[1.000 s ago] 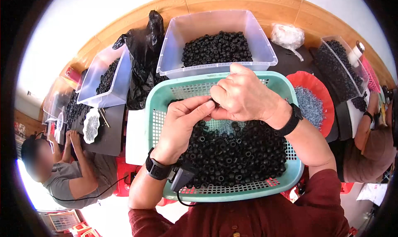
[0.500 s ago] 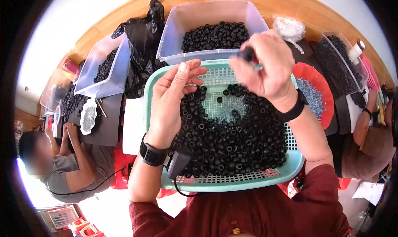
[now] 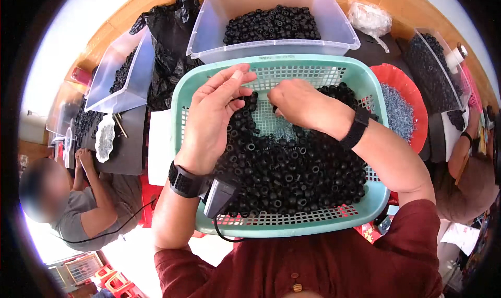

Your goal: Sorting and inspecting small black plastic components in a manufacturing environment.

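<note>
A mint green basket (image 3: pixel 383 193) with perforated sides holds many small black hollow plastic parts (image 3: pixel 292 178). Some fine bluish bits (image 3: pixel 284 130) lie on its bared bottom. My left hand (image 3: pixel 214 107) hovers over the basket's left side, fingers loosely bent and apart, with nothing seen in it. Over the bare patch, my right hand (image 3: pixel 308 104) is closed, palm down. A bit of a black part shows at its fingertips, mostly hidden by the fingers. Both wrists wear black straps, and a small dark device (image 3: pixel 220 196) sits by the left strap.
Beyond the basket stands a clear bin (image 3: pixel 271 48) of black parts, with a black plastic bag (image 3: pixel 164 47) to its left. A red dish (image 3: pixel 420 120) of bluish bits is at right. Another clear bin (image 3: pixel 128 92), a white tray (image 3: pixel 106 139) and a seated person (image 3: pixel 99 214) are at left.
My right hand has come down and left from above the basket's far right edge, where it held a black part. The view has shifted slightly; my left hand stays much the same.
</note>
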`<state>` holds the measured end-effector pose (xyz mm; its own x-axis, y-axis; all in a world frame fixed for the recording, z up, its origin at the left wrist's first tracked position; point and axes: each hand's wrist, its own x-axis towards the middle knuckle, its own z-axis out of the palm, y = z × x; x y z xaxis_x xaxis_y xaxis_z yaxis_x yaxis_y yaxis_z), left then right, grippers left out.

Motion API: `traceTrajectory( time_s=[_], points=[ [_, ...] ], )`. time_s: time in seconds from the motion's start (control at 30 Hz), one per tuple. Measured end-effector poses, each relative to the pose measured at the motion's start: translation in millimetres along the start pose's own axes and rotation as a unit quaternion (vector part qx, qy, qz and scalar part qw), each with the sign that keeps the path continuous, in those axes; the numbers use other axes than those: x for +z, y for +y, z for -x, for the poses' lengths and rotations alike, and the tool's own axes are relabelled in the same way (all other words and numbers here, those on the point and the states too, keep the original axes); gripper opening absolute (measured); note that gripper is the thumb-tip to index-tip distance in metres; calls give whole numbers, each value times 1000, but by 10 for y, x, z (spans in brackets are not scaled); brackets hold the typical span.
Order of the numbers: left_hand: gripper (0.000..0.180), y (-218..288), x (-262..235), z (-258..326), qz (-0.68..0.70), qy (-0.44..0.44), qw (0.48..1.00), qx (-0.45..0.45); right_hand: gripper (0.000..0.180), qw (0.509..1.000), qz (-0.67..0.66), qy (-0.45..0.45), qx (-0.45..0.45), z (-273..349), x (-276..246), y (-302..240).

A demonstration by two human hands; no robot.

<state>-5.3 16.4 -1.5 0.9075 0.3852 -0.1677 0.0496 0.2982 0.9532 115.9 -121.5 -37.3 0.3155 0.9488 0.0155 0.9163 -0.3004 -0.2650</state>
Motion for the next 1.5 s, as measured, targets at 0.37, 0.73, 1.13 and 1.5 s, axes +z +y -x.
traceTrajectory(
  time_s=[0.37, 0.73, 1.13, 1.5],
  points=[
    [29, -141, 15, -28, 42, -61, 996, -46, 19, 947, -247, 193, -74, -25, -325, -79],
    [31, 16, -75, -57, 87, -31, 996, 22, 12, 995, -47, 51, -78, -67, 152, 43],
    [28, 63, -22, 70, 149, -62, 985, 62, 14, 963, -183, 189, -64, -61, -148, -49],
    [22, 31, -28, 22, 123, -37, 992, -8, 13, 849, -453, 273, -9, 47, -427, -78]
  ],
)
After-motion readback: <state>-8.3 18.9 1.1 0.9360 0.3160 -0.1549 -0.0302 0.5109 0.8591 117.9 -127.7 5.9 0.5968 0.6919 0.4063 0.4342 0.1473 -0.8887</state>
